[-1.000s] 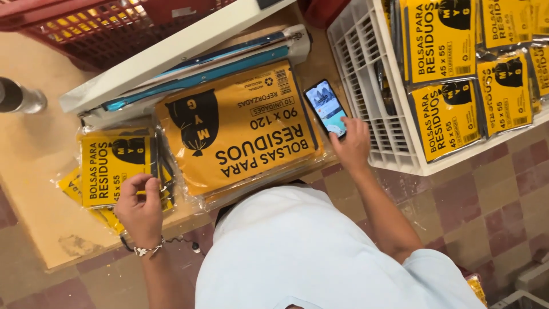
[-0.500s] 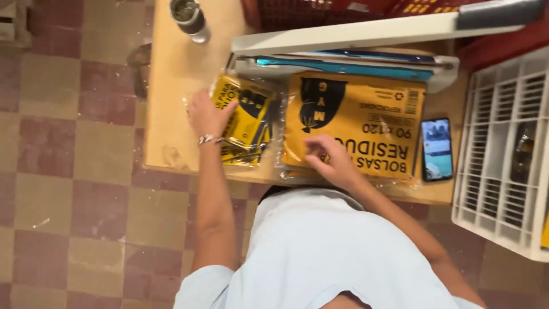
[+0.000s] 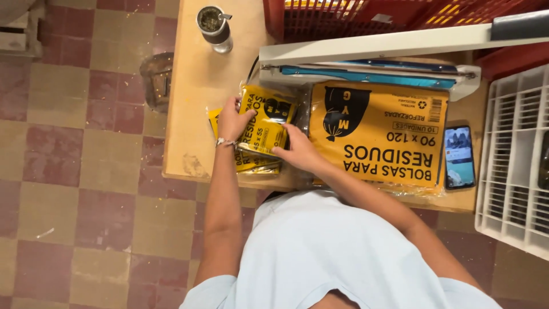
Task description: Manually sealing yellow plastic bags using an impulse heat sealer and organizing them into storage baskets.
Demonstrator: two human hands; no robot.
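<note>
Two hands are on the same thing as I watch from the head view: a small yellow packet (image 3: pixel 264 123) wrapped in clear film, lying at the left part of the wooden surface (image 3: pixel 197 86). My left hand (image 3: pixel 233 119) curls over the packet's left edge, fingers bent and thumb on top, so it grips the packet. My right hand (image 3: pixel 300 150) presses its fingers against the packet's lower right corner, half open, thumb pointing toward the left hand. A thin bracelet (image 3: pixel 225 142) sits on the left wrist.

Under the held packet I see more small yellow packets (image 3: pixel 251 166), their edges poking out below and to the left. Just beside them on the right lies a large yellow pack (image 3: pixel 380 134) with a black bag picture on it, and the right forearm crosses its lower left corner. A phone (image 3: pixel 459 156) with a lit screen rests on the surface right of the large pack. Behind the packs stands a white heat sealer (image 3: pixel 372 63) with a blue bar. A metal cup (image 3: pixel 213 26) stands at the far left corner, a red crate (image 3: pixel 400 14) beyond, a white plastic crate (image 3: pixel 514 166) on the right.
</note>
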